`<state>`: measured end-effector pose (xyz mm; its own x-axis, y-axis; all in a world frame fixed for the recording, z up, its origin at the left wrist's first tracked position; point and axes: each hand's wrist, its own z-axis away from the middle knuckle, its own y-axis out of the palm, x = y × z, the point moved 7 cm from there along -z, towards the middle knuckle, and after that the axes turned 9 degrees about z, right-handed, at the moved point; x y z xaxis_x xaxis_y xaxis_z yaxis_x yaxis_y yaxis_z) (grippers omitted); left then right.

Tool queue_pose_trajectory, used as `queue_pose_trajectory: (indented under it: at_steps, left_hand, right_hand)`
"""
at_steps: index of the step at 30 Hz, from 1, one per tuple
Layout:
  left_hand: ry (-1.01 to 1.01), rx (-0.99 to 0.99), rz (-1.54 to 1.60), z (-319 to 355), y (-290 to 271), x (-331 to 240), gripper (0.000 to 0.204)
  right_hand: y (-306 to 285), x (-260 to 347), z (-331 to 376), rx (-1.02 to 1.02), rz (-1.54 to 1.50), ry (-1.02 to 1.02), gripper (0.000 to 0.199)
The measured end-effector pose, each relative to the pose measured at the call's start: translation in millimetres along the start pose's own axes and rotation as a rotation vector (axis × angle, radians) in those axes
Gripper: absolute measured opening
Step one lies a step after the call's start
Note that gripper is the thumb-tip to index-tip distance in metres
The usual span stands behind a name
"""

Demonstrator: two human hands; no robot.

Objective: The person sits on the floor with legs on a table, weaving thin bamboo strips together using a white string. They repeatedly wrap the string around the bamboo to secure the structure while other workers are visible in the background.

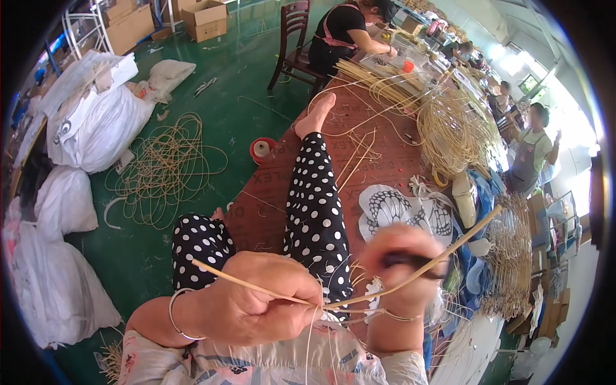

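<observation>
Head view: the cane (pixel 356 300) lies side to side like a wide V. Its low point is at the tips of the left hand (pixel 263 296), the nearer one, which pinches it there; white string (pixel 310 333) hangs below. The cane's right end slants up across the right hand (pixel 401 256), too blurred to tell if spread or gripping.

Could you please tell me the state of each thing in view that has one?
Left hand: closed, pinching the cane
Right hand: blurred, grip unclear
Pale cane: bent
Cane tangle: loose on the floor
White sack: full, bulging
Butterfly sheet: partly hidden
Wooden chair: upright, occupied
</observation>
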<state>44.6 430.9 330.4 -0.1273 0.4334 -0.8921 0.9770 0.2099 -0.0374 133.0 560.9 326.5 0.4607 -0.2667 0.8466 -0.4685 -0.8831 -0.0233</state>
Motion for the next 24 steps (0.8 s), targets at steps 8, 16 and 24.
queue_pose_trajectory:
  at_steps: [8, 16, 24]
  left_hand:
    - [-0.173, 0.007, 0.121, 5, 1, 16, 0.007]
    - [0.096, -0.047, -0.304, 3, 3, -4, 0.012]
    - [0.194, -0.144, -0.355, 9, -11, -19, 0.017]
  right_hand:
    - [45, -13, -7, 0.378, -0.004, -0.208, 0.015]
    - [64, -58, 14, 0.434, -0.572, 0.359, 0.012]
    - [-8, -50, -2, -0.224, -0.636, 0.247, 0.010]
